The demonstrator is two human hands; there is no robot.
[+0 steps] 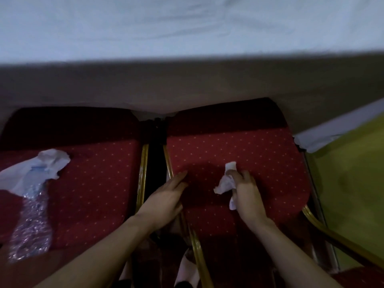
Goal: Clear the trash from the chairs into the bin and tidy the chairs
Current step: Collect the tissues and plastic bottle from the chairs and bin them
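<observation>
Two red dotted chairs with gold frames stand side by side at a white-clothed table. On the right chair seat (239, 146) my right hand (247, 196) is closed on a crumpled white tissue (225, 183). My left hand (166, 198) lies flat with its fingers apart at that seat's left edge, holding nothing. The left chair seat (97, 183) carries a crushed clear plastic bottle (31, 217) and a crumpled white paper (41, 165) lying over the bottle's top.
The table with its white cloth (187, 28) hangs over the front of both seats. A green-yellow cloth (353, 183) is on the right. White paper (188, 269) lies low between the chairs, near the floor. No bin is in view.
</observation>
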